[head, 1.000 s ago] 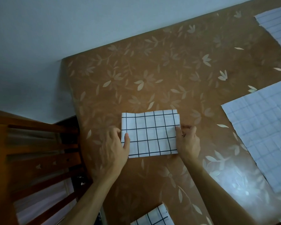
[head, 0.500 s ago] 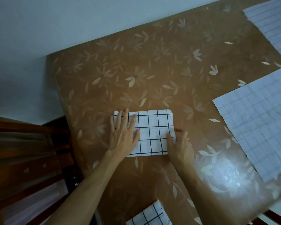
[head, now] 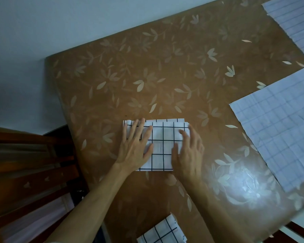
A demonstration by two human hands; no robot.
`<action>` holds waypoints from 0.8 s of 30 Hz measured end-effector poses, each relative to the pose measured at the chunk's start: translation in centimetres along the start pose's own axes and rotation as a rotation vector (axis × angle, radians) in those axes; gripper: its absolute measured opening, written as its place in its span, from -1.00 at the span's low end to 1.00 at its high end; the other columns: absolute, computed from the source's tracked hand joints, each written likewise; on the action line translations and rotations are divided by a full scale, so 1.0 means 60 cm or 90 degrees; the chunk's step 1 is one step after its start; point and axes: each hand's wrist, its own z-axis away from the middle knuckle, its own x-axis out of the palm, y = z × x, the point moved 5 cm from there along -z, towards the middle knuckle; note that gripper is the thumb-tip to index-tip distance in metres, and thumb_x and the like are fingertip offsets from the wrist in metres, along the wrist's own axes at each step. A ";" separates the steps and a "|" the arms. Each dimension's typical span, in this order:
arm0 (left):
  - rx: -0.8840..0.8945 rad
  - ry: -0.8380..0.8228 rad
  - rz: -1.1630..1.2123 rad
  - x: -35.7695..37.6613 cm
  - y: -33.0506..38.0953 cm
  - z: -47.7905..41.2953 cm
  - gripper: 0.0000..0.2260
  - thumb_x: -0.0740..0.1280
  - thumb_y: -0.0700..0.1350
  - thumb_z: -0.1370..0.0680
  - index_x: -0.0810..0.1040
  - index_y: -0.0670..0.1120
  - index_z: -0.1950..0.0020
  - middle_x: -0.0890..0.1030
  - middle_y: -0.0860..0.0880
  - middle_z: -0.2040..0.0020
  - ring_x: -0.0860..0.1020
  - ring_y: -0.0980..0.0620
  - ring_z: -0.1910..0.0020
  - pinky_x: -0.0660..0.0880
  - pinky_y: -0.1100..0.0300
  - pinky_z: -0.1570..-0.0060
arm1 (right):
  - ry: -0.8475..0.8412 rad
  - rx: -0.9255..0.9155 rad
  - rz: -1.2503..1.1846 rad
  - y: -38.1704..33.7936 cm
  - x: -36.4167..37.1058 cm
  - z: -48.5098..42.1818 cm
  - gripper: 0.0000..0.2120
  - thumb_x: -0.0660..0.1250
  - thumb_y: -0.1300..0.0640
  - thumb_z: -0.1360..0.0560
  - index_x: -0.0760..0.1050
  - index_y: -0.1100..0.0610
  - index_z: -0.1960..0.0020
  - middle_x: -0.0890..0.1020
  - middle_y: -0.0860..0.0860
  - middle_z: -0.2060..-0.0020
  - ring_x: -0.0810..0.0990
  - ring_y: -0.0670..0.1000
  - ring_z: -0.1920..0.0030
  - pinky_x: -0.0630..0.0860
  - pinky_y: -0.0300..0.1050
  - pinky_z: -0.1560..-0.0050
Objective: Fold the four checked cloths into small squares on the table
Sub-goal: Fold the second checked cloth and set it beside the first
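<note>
A folded white cloth with a dark check (head: 162,146) lies flat in the middle of the brown leaf-patterned table (head: 165,76). My left hand (head: 136,146) presses its left part with straight fingers. My right hand (head: 189,151) lies flat on its right part, fingers spread. Another folded checked cloth (head: 161,232) sits at the table's near edge. Two unfolded checked cloths lie pale side up on the right, one large (head: 281,127) and one at the far right corner (head: 295,21).
A dark wooden chair (head: 33,172) stands left of the table, close to my left arm. A pale wall (head: 42,32) runs behind the table. A bright glare (head: 247,188) marks the glossy tabletop at the right front.
My right hand has moved from the cloth's right edge onto its top and now lies flat. My left hand stays pressed on the left part.
</note>
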 end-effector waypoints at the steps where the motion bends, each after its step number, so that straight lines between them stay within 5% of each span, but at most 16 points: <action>1: 0.009 -0.003 0.001 0.004 0.000 0.002 -0.44 0.10 0.18 -0.63 0.27 -0.06 -0.57 0.14 -0.19 -0.61 0.09 -0.19 -0.60 -0.01 -0.29 -0.53 | -0.030 -0.066 0.008 -0.024 0.019 -0.010 -0.56 0.26 0.17 -0.57 0.34 0.15 -0.44 0.25 0.16 -0.54 0.21 0.17 -0.52 0.24 0.09 -0.44; 6: -0.015 -0.021 -0.024 0.018 -0.009 0.003 -0.37 -0.02 0.22 -0.61 0.15 -0.09 -0.61 0.08 -0.21 -0.62 0.05 -0.18 -0.61 0.02 -0.28 -0.53 | -0.187 -0.231 0.056 -0.072 0.120 -0.026 -0.46 0.09 0.11 -0.63 0.12 0.20 -0.58 0.07 0.14 -0.60 -0.02 0.11 -0.60 0.13 0.14 -0.55; 13: -0.064 -0.015 0.001 0.021 -0.020 0.006 -0.39 -0.07 0.24 -0.65 0.02 -0.02 -0.64 -0.02 -0.15 -0.64 -0.05 -0.11 -0.63 0.01 -0.25 -0.53 | -0.202 -0.277 0.108 -0.046 0.137 -0.041 -0.46 -0.10 -0.05 -0.68 0.07 0.15 -0.60 0.06 0.10 -0.60 -0.04 0.06 -0.60 0.03 0.08 -0.56; 19: -0.134 -0.038 -0.020 0.016 -0.075 0.049 -0.34 -0.03 0.29 -0.62 -0.14 0.05 -0.64 -0.14 -0.11 -0.65 -0.12 -0.12 -0.62 -0.05 -0.24 -0.54 | -0.198 -0.210 0.139 0.007 0.114 -0.056 -0.34 -0.12 -0.24 -0.64 -0.13 0.07 -0.63 -0.11 0.10 -0.61 -0.18 0.07 -0.60 -0.16 0.08 -0.58; 24: -0.137 -0.034 -0.032 0.003 -0.076 0.054 -0.31 -0.02 0.29 -0.62 -0.08 -0.03 -0.64 -0.13 -0.17 -0.64 -0.08 -0.19 -0.62 -0.03 -0.27 -0.53 | -0.181 -0.158 0.157 0.038 0.103 -0.059 -0.29 -0.09 -0.25 -0.63 -0.08 0.17 -0.62 -0.06 0.16 -0.61 -0.13 0.13 -0.60 -0.09 0.14 -0.58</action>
